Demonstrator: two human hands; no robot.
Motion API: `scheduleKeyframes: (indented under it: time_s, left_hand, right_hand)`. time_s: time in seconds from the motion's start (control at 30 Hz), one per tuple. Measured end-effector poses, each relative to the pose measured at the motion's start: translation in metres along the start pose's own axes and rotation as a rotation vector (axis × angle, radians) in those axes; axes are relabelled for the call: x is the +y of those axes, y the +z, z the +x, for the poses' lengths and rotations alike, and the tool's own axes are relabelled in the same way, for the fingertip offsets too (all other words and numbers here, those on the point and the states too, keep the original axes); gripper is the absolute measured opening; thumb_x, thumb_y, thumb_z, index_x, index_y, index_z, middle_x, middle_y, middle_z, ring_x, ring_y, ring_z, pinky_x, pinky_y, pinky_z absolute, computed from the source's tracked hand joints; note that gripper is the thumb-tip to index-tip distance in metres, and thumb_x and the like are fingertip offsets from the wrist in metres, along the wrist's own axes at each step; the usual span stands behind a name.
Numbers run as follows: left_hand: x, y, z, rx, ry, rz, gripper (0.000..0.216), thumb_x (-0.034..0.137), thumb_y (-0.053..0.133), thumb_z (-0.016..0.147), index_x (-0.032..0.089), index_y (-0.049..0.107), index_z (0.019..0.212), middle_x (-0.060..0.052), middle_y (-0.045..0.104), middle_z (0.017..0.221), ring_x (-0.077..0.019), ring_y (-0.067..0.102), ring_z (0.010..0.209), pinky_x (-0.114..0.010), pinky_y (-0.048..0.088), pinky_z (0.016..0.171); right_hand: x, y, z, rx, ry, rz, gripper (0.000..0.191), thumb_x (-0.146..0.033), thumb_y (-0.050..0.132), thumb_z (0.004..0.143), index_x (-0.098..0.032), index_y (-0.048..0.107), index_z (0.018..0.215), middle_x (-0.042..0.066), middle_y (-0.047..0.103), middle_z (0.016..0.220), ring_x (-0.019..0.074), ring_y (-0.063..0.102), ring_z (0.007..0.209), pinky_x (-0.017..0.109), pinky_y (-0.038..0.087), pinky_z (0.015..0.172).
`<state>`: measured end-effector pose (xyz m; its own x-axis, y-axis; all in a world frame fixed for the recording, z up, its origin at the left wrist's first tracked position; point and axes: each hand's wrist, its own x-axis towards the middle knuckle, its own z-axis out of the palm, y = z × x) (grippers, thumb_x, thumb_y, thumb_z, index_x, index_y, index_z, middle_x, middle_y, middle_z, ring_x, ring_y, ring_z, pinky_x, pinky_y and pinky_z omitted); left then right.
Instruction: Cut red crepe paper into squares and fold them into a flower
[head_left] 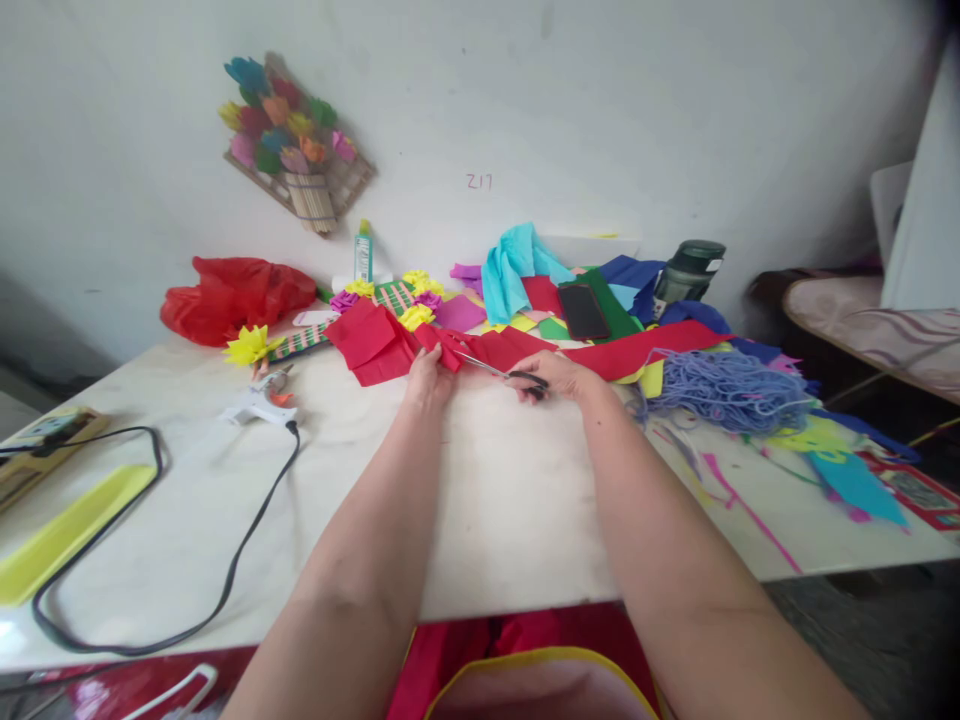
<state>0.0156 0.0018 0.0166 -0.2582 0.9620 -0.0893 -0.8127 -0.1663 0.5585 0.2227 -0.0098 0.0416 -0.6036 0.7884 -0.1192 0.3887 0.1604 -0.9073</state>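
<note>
The right hand (559, 374) is closed around the black handles of the scissors (530, 381); the left hand (430, 372) pinches the red paper strip (645, 346) just beside the scissors' tip; whether the blades stand apart or together, I cannot tell. The strip runs behind the scissors and far to their right, where a long part seems not yet cut; to the left of the scissors lie flat red pieces (367, 338), which I judge to be already cut, though their edges partly overlap the strip. Farther left of the scissors, a yellow paper flower (251, 345) looks finished, but I see no red flower on the table (517, 500); the blue yarn (724, 390), right of the scissors, and the glue gun (259, 404), left of them, are in neither hand.
</note>
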Motion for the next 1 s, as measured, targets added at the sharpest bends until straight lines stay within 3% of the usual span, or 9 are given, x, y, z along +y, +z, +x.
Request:
scheduleKeyframes:
  time_s: [0.2, 0.33, 0.43, 0.6, 0.77, 0.87, 1.0]
  left_hand:
    - [0.002, 0.004, -0.003, 0.061, 0.039, -0.044, 0.019, 0.0, 0.043, 0.081, 0.016, 0.053, 0.082, -0.002, 0.063, 0.074, -0.0132, 0.065, 0.074, -0.033, 0.053, 0.08]
    - [0.003, 0.005, -0.005, 0.057, 0.042, -0.022, 0.019, 0.0, 0.044, 0.081, 0.016, 0.054, 0.079, -0.001, 0.064, 0.074, -0.0115, 0.065, 0.072, -0.029, 0.054, 0.077]
    - [0.003, 0.006, -0.006, 0.023, 0.028, -0.004, 0.021, 0.0, 0.042, 0.081, 0.016, 0.055, 0.08, 0.0, 0.064, 0.072, -0.0095, 0.064, 0.068, -0.028, 0.053, 0.079]
    - [0.002, 0.005, -0.006, -0.019, 0.015, 0.042, 0.021, 0.001, 0.043, 0.082, 0.017, 0.058, 0.082, 0.0, 0.066, 0.076, -0.0096, 0.064, 0.072, -0.028, 0.051, 0.083]
    - [-0.001, 0.003, -0.007, -0.092, 0.019, 0.08, 0.019, 0.004, 0.047, 0.081, 0.017, 0.059, 0.086, -0.002, 0.067, 0.079, -0.0113, 0.065, 0.075, -0.029, 0.051, 0.083]
    - [-0.002, 0.004, -0.01, -0.156, 0.012, 0.095, 0.019, 0.005, 0.048, 0.08, 0.017, 0.061, 0.088, -0.003, 0.068, 0.078, -0.0114, 0.065, 0.073, -0.028, 0.05, 0.082]
    - [-0.003, 0.007, -0.015, -0.218, -0.007, 0.101, 0.024, 0.003, 0.047, 0.081, 0.015, 0.062, 0.096, -0.003, 0.068, 0.076, -0.011, 0.064, 0.069, -0.025, 0.05, 0.08]
  right_hand:
    - [-0.005, -0.007, -0.003, 0.059, 0.128, -0.345, 0.038, -0.046, 0.069, 0.065, -0.014, 0.071, 0.087, 0.003, 0.062, 0.057, 0.0067, 0.046, 0.042, 0.02, 0.035, 0.044]
    - [-0.022, 0.008, 0.0, 0.222, 0.072, -0.804, 0.032, -0.047, 0.066, 0.066, -0.017, 0.073, 0.076, 0.005, 0.065, 0.062, 0.0109, 0.052, 0.051, 0.023, 0.032, 0.048]
    - [-0.029, 0.017, 0.004, 0.303, 0.001, -0.953, 0.022, -0.038, 0.065, 0.066, -0.017, 0.072, 0.072, 0.006, 0.067, 0.07, 0.0139, 0.055, 0.063, 0.024, 0.031, 0.052]
    - [-0.03, 0.015, 0.004, 0.25, -0.015, -0.835, 0.018, -0.033, 0.069, 0.061, -0.021, 0.073, 0.073, 0.003, 0.068, 0.074, 0.015, 0.057, 0.068, 0.023, 0.032, 0.053]
    - [-0.038, 0.026, 0.009, 0.526, -0.113, -0.646, 0.028, -0.042, 0.058, 0.074, -0.018, 0.07, 0.066, 0.005, 0.066, 0.068, 0.015, 0.058, 0.065, 0.023, 0.036, 0.053]
    - [-0.04, 0.041, 0.02, 0.511, -0.1, -0.396, 0.041, -0.05, 0.051, 0.079, -0.016, 0.066, 0.064, 0.004, 0.062, 0.059, 0.012, 0.056, 0.054, 0.021, 0.038, 0.05]
    - [-0.037, 0.055, 0.031, 0.54, 0.016, -0.243, 0.047, -0.06, 0.058, 0.07, -0.014, 0.064, 0.066, 0.004, 0.058, 0.054, 0.0127, 0.053, 0.051, 0.021, 0.037, 0.043]
